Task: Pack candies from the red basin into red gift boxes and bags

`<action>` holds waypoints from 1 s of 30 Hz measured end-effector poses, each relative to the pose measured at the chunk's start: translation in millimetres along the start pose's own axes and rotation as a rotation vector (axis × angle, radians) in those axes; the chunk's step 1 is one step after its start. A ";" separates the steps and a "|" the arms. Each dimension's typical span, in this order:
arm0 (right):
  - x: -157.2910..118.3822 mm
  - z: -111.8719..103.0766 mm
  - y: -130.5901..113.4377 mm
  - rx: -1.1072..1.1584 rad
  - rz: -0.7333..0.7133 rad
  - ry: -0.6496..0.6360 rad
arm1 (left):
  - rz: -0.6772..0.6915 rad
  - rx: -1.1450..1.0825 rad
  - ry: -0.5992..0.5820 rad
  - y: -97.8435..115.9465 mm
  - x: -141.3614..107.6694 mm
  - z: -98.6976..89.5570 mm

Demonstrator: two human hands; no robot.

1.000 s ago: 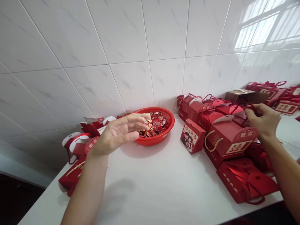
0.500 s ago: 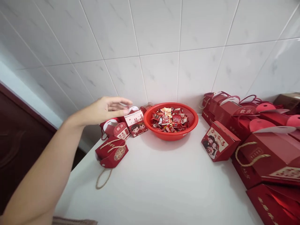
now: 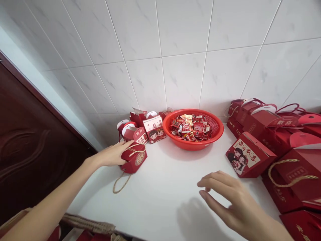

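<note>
A smooth white tabletop (image 3: pixel 155 197) spreads before a round, perforated plastic basket (image 3: pixel 185 144), the right hand (image 3: pixel 232 199) hovering with fingers parted, the left hand (image 3: pixel 112 155), its grip unclear, touching a rope-handled red cardboard box (image 3: pixel 139 158) near the left edge.

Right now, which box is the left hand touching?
The frontmost box on the left of the table, one gold rope handle trailing in front; the other boxes are untouched.

Single head-worn view, looking forward and down. Set above the near side of the white bench (image 3: pixel 160 190), at close range; faces tiled wall (image 3: pixel 185 30), dark door (image 3: pixel 27 140) cut off at left.
</note>
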State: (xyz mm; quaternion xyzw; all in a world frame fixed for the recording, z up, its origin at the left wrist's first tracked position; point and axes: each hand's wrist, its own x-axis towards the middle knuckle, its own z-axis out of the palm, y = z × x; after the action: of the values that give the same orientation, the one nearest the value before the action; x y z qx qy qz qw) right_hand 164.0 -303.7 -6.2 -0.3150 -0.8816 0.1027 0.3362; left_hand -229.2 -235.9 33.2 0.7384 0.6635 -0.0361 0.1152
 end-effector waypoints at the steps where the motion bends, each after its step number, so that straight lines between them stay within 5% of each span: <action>1: 6.1 8.4 -0.4 0.013 0.041 -0.050 | -0.031 0.037 0.004 9.9 -0.6 6.5; 6: 32.9 37.5 -7.0 -0.083 0.076 -0.374 | 0.070 -0.028 0.116 74.4 -2.0 36.3; 11: 55.1 38.7 -14.0 -0.198 0.052 -0.553 | 0.302 -0.233 0.133 114.6 7.1 45.2; 23: 58.2 39.3 2.0 -0.242 0.200 -0.567 | 0.416 -0.314 0.145 120.4 17.2 60.8; 30: 60.1 1.4 16.9 0.222 0.439 -0.327 | 0.467 -0.492 0.133 108.4 10.7 33.7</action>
State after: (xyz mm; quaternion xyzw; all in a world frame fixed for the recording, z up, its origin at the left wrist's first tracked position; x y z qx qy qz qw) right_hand 136.7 -252.9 17.8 -0.4385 -0.8183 0.3183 0.1917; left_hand -117.5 -242.9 11.5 0.8211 0.4715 0.2004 0.2515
